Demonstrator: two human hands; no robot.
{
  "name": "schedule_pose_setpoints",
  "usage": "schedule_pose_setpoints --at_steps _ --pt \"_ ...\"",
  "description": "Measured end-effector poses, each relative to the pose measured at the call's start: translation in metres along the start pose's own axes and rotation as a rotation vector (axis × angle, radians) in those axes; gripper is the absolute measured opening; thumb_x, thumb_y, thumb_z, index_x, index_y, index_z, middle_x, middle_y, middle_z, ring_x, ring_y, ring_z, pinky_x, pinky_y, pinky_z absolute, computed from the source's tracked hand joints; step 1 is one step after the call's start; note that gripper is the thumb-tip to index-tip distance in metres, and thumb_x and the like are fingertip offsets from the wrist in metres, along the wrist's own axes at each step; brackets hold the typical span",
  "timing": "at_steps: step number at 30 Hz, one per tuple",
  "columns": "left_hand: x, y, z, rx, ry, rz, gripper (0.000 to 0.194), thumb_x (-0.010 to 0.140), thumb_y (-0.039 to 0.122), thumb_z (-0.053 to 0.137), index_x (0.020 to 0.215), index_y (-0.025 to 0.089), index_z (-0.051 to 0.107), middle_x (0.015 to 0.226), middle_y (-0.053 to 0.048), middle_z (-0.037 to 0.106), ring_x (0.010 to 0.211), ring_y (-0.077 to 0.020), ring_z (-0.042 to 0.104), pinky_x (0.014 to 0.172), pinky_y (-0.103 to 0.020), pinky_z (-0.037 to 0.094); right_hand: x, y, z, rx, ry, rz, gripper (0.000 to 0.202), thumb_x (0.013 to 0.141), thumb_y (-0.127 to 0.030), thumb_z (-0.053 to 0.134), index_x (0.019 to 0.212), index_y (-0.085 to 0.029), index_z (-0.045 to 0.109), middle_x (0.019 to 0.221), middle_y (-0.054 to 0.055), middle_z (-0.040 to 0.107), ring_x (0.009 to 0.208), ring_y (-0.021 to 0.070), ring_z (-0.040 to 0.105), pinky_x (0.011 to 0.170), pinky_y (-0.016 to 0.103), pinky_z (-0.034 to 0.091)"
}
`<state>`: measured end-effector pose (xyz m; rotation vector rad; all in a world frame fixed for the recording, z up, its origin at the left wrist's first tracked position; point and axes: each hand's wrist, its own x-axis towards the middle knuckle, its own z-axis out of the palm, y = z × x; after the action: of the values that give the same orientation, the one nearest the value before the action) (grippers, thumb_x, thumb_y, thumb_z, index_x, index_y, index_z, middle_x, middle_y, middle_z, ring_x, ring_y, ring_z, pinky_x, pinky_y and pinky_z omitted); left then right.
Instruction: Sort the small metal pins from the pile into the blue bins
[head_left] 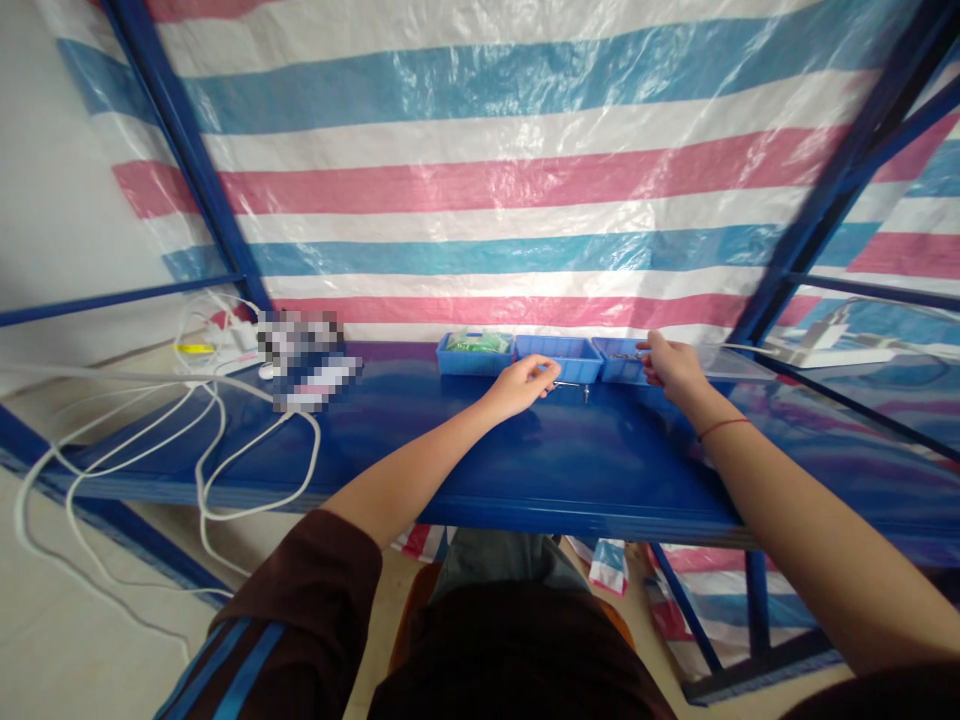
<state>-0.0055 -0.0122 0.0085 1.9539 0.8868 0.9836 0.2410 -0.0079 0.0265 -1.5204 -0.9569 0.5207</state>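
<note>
Three blue bins stand in a row at the back of the blue table. The left bin [475, 364] holds green-and-clear packets. My left hand [529, 384] is in front of the middle bin [574, 360], its fingers closed on a thin metal piece [571, 385] that sticks out to the right. Small metal parts lie in the right bin [619, 362]. Over the right edge of that bin is my right hand [667, 362], its fingers bent and partly spread; nothing can be seen between them.
White cables [315, 450] loop across the left of the table [480, 470] beside a pixelated item. On the right stand a clear tray [735, 363] and a white power strip [840, 345]. Blue frame posts rise on both sides.
</note>
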Motion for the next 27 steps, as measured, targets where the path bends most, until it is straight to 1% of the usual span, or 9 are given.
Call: schedule_pose_setpoints --at_steps 3,7,10,12,16,18,21,24,27 --pt "0.001 -0.003 0.0 -0.006 -0.009 0.009 0.033 0.083 0.042 0.05 0.101 0.014 0.058 0.078 -0.003 0.063 0.064 -0.0078 0.058 0.068 -0.023 0.046 -0.002 -0.002 -0.003 -0.312 -0.086 -0.197 0.03 0.078 -0.039 0.048 0.079 -0.014 0.066 0.048 0.001 0.049 0.041 0.0121 0.043 0.041 0.025 0.033" --pt "0.001 -0.004 0.001 -0.025 -0.028 0.012 0.028 0.083 0.036 0.051 0.1 0.014 0.058 0.077 -0.002 0.062 0.062 -0.0073 0.057 0.068 -0.023 0.047 -0.012 -0.005 0.001 -0.864 -0.347 -0.585 0.029 0.075 -0.043 0.055 0.067 -0.017 0.066 0.061 0.007 0.063 0.056 0.0174 0.055 0.053 0.027 0.037" --pt "0.001 -0.004 0.002 -0.022 -0.025 0.015 0.027 0.083 0.034 0.052 0.099 0.013 0.058 0.076 -0.002 0.062 0.062 -0.0075 0.057 0.067 -0.023 0.047 -0.024 -0.007 0.01 -1.031 -0.464 -0.668 0.036 0.078 -0.05 0.051 0.073 -0.018 0.067 0.069 0.008 0.067 0.061 0.019 0.058 0.056 0.027 0.037" --pt "0.002 -0.005 0.002 -0.015 -0.022 0.013 0.026 0.083 0.032 0.052 0.099 0.013 0.059 0.076 -0.002 0.062 0.062 -0.0077 0.058 0.067 -0.024 0.047 -0.031 -0.008 0.016 -1.083 -0.526 -0.687 0.035 0.079 -0.049 0.051 0.083 -0.018 0.068 0.072 0.008 0.068 0.064 0.0189 0.06 0.056 0.026 0.038" --pt "0.003 -0.008 0.003 0.006 -0.042 0.021 0.024 0.083 0.029 0.052 0.098 0.012 0.06 0.077 -0.003 0.063 0.062 -0.008 0.058 0.068 -0.024 0.048 -0.036 -0.009 0.025 -1.122 -0.654 -0.732 0.023 0.078 -0.024 0.052 0.092 -0.018 0.068 0.086 0.007 0.07 0.075 0.0193 0.063 0.064 0.026 0.041" --pt "0.003 -0.009 0.003 0.025 -0.057 0.023 0.025 0.083 0.029 0.051 0.1 0.013 0.06 0.078 -0.004 0.064 0.063 -0.0087 0.059 0.068 -0.024 0.048 -0.038 -0.009 0.026 -1.141 -0.645 -0.751 0.026 0.074 -0.015 0.051 0.094 -0.017 0.069 0.088 0.008 0.07 0.077 0.0208 0.063 0.066 0.027 0.041" --pt "0.002 -0.009 0.001 0.139 -0.051 0.052 0.027 0.082 0.028 0.052 0.103 0.014 0.062 0.085 -0.005 0.067 0.068 -0.0108 0.06 0.071 -0.025 0.048 -0.043 -0.012 0.028 -1.121 -0.65 -0.766 0.031 0.07 -0.01 0.051 0.096 -0.015 0.068 0.082 0.009 0.07 0.073 0.0215 0.063 0.064 0.028 0.042" --pt "0.0 -0.008 0.0 0.295 -0.036 0.13 0.027 0.082 0.03 0.052 0.101 0.015 0.064 0.098 -0.006 0.067 0.077 -0.0134 0.061 0.077 -0.026 0.047 -0.051 -0.016 0.03 -0.849 -0.721 -0.786 0.027 0.07 -0.012 0.052 0.093 -0.016 0.066 0.078 0.006 0.069 0.071 0.0192 0.063 0.066 0.028 0.045" --pt "-0.002 -0.007 -0.002 0.333 -0.071 0.177 0.031 0.085 0.037 0.047 0.097 0.015 0.065 0.095 -0.005 0.068 0.081 -0.0154 0.062 0.079 -0.027 0.046 -0.059 -0.019 0.034 -0.456 -0.769 -0.772 0.019 0.073 -0.02 0.053 0.088 -0.017 0.064 0.084 0.005 0.069 0.075 0.0181 0.064 0.07 0.029 0.049"
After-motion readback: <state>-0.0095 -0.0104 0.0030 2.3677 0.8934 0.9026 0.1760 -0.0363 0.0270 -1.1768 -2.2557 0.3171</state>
